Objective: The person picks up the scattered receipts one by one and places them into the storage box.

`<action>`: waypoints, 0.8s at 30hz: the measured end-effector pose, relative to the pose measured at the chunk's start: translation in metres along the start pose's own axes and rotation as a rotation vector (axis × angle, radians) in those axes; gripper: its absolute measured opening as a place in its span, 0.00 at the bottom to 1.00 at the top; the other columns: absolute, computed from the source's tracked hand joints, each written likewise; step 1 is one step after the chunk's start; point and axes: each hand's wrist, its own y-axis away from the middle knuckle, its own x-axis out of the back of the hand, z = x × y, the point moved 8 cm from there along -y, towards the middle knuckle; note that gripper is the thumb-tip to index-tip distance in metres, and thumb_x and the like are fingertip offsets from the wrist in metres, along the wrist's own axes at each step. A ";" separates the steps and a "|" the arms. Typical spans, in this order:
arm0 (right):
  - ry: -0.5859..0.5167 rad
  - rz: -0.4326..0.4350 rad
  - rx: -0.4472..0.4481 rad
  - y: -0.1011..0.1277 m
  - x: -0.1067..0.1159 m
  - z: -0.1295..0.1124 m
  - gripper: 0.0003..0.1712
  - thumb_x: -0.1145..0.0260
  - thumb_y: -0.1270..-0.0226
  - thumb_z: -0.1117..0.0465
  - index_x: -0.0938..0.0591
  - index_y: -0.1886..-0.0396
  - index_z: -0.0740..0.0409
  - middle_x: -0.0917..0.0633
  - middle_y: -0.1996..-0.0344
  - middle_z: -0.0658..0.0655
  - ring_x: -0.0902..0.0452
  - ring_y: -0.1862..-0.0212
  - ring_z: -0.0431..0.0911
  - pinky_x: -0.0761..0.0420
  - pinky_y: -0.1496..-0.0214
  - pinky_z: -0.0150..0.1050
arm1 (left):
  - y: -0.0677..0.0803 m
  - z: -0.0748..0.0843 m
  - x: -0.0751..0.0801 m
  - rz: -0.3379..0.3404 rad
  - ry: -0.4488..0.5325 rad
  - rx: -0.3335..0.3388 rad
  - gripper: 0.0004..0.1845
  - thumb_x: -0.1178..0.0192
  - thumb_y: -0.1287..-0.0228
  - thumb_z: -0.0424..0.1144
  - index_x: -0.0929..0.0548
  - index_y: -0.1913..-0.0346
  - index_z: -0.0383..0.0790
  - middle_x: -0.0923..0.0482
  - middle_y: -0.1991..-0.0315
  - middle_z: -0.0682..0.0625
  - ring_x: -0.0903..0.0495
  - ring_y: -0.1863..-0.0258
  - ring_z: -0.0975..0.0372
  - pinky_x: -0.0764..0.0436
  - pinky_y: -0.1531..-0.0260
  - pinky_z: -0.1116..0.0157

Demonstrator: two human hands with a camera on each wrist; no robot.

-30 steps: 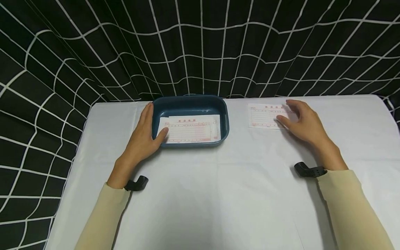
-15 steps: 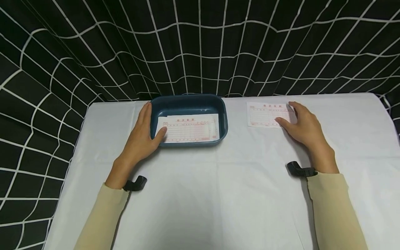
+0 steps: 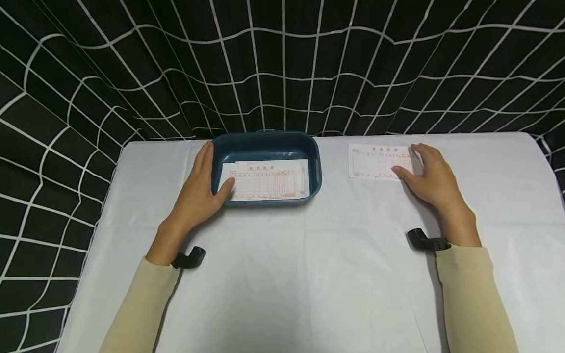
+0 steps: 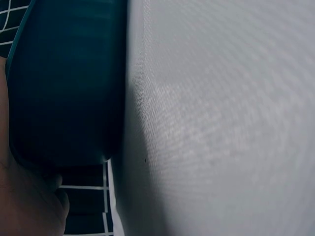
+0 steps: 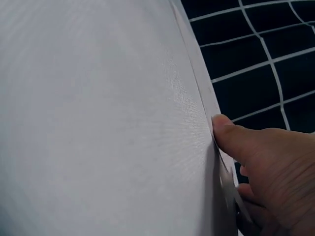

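Note:
A dark blue plastic tray (image 3: 317,169) holds white receipt slips (image 3: 265,180) printed in red, lying flat inside. My left hand (image 3: 198,189) grips the tray's left end, fingers along the outside and thumb over the rim onto the slips' edge. In the left wrist view the tray's side wall (image 4: 69,88) fills the left part, the hand (image 4: 29,196) beside it. Right of the tray another receipt slip (image 3: 377,162) lies on the cloth. My right hand (image 3: 434,179) pinches its right end, thumb (image 5: 231,130) at the near edge and fingers at the far side, partly hidden.
White cloth (image 3: 304,274) covers the table. A black curtain with white grid lines (image 3: 282,63) hangs right behind the table's back edge and along the left side. Each wrist wears a black camera band (image 3: 425,241).
My right forearm has swung left, and the right hand's fingers have shifted slightly to the slip's right end. The left hand keeps its place on the tray.

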 end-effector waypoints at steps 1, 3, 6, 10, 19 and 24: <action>-0.007 0.001 0.000 0.000 0.000 0.001 0.47 0.31 0.25 0.50 0.39 0.19 0.69 0.40 0.20 0.78 0.46 0.19 0.75 0.45 0.19 0.71 | 0.000 0.000 0.000 0.001 0.000 -0.001 0.51 0.42 0.25 0.53 0.59 0.13 0.37 0.60 0.12 0.41 0.51 0.13 0.46 0.42 0.17 0.42; -0.011 -0.002 -0.004 0.001 -0.003 0.002 0.47 0.31 0.25 0.50 0.39 0.18 0.69 0.39 0.20 0.77 0.46 0.19 0.74 0.46 0.18 0.71 | 0.002 -0.001 -0.001 0.001 0.000 0.000 0.51 0.41 0.25 0.53 0.59 0.13 0.37 0.60 0.12 0.40 0.51 0.13 0.45 0.42 0.18 0.41; -0.016 -0.009 0.000 0.000 -0.006 0.001 0.48 0.30 0.26 0.50 0.39 0.18 0.69 0.39 0.20 0.77 0.46 0.18 0.74 0.46 0.17 0.70 | 0.006 -0.004 0.001 0.008 -0.006 0.006 0.51 0.40 0.25 0.52 0.58 0.13 0.36 0.59 0.12 0.40 0.49 0.13 0.45 0.41 0.18 0.40; -0.007 0.000 0.009 -0.002 -0.005 -0.004 0.49 0.30 0.26 0.50 0.40 0.18 0.69 0.38 0.21 0.77 0.45 0.19 0.74 0.45 0.18 0.70 | 0.006 -0.004 0.005 0.022 -0.007 0.001 0.51 0.40 0.25 0.52 0.58 0.13 0.36 0.59 0.12 0.41 0.49 0.13 0.45 0.41 0.18 0.40; -0.024 0.002 -0.047 0.003 0.002 -0.002 0.52 0.31 0.25 0.50 0.47 0.14 0.65 0.40 0.20 0.77 0.46 0.19 0.75 0.44 0.18 0.70 | 0.002 0.002 0.003 0.019 -0.002 -0.012 0.51 0.39 0.25 0.51 0.57 0.13 0.36 0.59 0.12 0.40 0.49 0.13 0.44 0.41 0.18 0.40; -0.026 0.025 -0.049 0.005 0.005 0.000 0.51 0.29 0.26 0.51 0.43 0.15 0.64 0.37 0.21 0.76 0.43 0.19 0.74 0.43 0.19 0.70 | 0.000 0.003 0.000 0.009 -0.001 -0.007 0.51 0.39 0.25 0.51 0.58 0.13 0.36 0.59 0.12 0.40 0.49 0.14 0.44 0.41 0.18 0.40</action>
